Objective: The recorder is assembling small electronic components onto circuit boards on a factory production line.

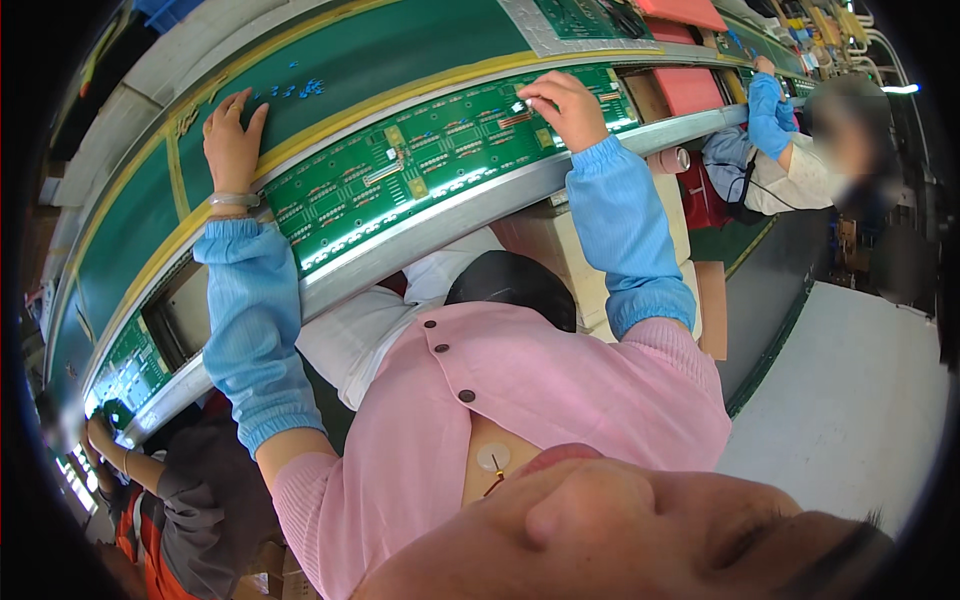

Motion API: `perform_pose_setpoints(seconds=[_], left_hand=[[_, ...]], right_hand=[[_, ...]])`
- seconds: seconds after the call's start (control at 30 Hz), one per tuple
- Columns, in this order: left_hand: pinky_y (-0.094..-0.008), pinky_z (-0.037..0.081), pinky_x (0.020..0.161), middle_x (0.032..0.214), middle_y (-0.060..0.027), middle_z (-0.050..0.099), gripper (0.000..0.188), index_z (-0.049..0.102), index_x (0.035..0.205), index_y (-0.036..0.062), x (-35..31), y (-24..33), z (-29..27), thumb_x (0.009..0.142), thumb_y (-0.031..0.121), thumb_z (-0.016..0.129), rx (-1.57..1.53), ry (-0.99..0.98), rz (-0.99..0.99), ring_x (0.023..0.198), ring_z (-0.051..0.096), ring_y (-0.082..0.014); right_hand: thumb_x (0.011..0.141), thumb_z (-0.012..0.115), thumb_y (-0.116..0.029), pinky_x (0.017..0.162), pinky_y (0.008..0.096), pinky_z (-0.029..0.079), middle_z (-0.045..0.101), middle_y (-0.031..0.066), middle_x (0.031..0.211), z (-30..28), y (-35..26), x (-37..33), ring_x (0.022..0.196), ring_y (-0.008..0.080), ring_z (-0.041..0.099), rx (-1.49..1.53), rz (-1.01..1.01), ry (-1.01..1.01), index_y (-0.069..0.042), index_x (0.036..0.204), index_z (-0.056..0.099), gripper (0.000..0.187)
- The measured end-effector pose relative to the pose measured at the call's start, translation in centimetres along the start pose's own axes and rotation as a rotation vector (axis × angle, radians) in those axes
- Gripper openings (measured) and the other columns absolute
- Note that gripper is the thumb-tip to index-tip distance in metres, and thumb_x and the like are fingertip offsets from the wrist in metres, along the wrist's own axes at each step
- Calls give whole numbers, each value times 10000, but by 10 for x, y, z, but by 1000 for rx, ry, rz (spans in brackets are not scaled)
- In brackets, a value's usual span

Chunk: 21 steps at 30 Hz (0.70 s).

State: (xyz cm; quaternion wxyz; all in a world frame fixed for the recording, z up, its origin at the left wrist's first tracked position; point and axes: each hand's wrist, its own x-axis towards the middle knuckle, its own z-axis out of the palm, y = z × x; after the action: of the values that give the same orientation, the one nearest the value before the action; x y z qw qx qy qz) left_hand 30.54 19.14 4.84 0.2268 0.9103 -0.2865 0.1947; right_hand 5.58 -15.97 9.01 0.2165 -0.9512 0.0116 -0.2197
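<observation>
A long green circuit board (440, 150) lies in the metal rails in front of me, with many small parts set along it. Over its right half, my right hand (572, 108) has thumb and fingers pinched together just above the surface. A tiny whitish spot shows at those fingertips, too small to name. My left hand (232, 145) rests at the board's left end, fingers stretched out over the green bench top (380, 55). Close to its fingertips lie several small blue components (310, 88). Blue sleeve covers reach from both wrists up the forearms.
Metal rail (440, 225) runs along my side of the board. Small yellowish parts (187, 120) lie left of my left hand. Another board (590, 18) sits at the back, near red-pink pads (688, 90). Co-workers sit to the left and right, each with hands at the line.
</observation>
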Motion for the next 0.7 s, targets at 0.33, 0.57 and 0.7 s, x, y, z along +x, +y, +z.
perform_pose_setpoints(seconds=[0.33, 0.57, 0.7], left_hand=[[-362, 381, 911, 1146, -80, 559, 346, 605, 1112, 129, -11, -3, -1, 808, 294, 621, -104, 9, -3, 1037, 495, -290], [-365, 375, 921, 1147, -84, 558, 345, 608, 1109, 123, -14, -3, -2, 806, 289, 623, -83, 3, 2, 1048, 492, -290], [-366, 375, 925, 1141, -85, 561, 339, 616, 1097, 117, -13, -3, -2, 799, 278, 630, -76, -2, 30, 1055, 492, -290]], right_hand=[[785, 604, -191, 743, 344, 464, 560, 21, 851, 10, 16, 7, 885, 220, 531, -227, -123, -271, -123, 890, 627, 128], [793, 609, -160, 702, 318, 487, 595, 35, 856, -4, 15, 9, 823, 209, 581, -122, -25, -322, -114, 893, 622, 110], [772, 628, -86, 644, 283, 490, 608, 36, 823, -1, 25, 0, 730, 187, 592, 234, 158, -139, -111, 917, 630, 147]])
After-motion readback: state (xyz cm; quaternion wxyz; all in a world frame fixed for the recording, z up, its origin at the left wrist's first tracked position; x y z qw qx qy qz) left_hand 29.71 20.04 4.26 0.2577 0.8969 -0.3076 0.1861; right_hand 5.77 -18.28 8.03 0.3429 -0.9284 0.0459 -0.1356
